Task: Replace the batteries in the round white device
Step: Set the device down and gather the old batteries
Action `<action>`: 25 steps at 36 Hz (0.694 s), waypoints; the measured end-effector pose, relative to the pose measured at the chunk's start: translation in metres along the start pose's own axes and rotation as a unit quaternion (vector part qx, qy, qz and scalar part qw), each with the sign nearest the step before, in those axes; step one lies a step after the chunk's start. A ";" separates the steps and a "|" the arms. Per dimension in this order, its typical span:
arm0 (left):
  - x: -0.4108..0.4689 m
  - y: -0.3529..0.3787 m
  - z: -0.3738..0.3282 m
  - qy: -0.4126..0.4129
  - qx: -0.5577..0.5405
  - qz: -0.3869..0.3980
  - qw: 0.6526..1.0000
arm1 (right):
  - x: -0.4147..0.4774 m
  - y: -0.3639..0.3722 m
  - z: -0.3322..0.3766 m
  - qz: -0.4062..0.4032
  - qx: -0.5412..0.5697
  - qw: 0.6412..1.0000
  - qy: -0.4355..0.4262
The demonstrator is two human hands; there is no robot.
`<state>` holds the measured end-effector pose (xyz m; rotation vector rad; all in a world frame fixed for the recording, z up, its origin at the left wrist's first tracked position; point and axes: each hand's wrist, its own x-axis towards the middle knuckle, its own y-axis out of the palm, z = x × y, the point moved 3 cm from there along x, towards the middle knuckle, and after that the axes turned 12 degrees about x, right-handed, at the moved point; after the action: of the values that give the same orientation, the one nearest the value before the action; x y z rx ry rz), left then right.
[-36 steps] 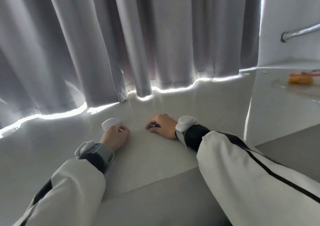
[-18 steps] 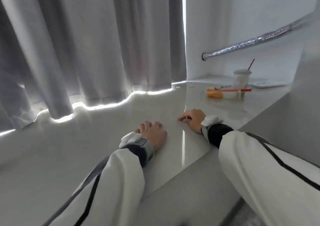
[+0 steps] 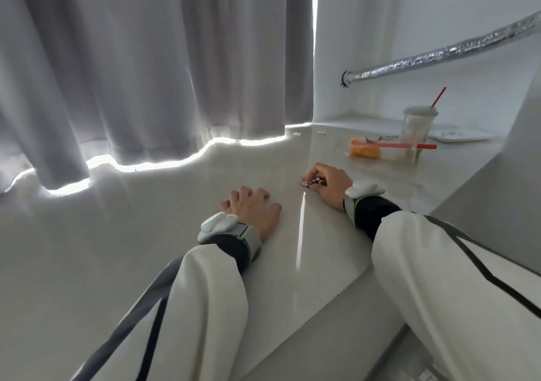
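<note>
A person's two arms in white sleeves with dark stripes reach forward onto a glossy white ledge (image 3: 146, 219). A grey curtain (image 3: 140, 58) hangs along the far edge of the ledge, with bright daylight leaking under its hem.

The left hand (image 3: 253, 209) lies palm down on the ledge, in front of the curtain, fingers spread slightly and curved as if cupped over something. The round white device cannot be seen here; it may be beneath this palm, but the view does not show it, so whether the hand grips anything cannot be told. A white sensor band (image 3: 218, 225) is strapped to that wrist.

The right hand (image 3: 329, 183) rests on the ledge to the right of the left hand, a little farther from the camera. Its fingers are curled loosely over small dark batteries (image 3: 313, 182) with metal ends, which touch the ledge under the fingertips. A similar white band sits on this wrist.

Farther right along the ledge, well apart from the curtain, stand a lidded plastic cup (image 3: 417, 130) with a red straw, and an orange item (image 3: 366, 150) beside it. A foil-wrapped pipe (image 3: 439, 54) runs along the white wall above them.
</note>
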<state>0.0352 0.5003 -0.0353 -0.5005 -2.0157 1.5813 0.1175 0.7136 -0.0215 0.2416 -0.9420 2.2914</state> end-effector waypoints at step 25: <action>0.007 0.004 0.006 0.001 -0.037 -0.028 0.999 | -0.002 -0.005 0.000 -0.004 0.040 0.998 0.040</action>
<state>0.0258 0.5007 -0.0387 -0.4689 -2.0742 1.4777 0.1226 0.7148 -0.0193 0.1872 -0.8077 2.3160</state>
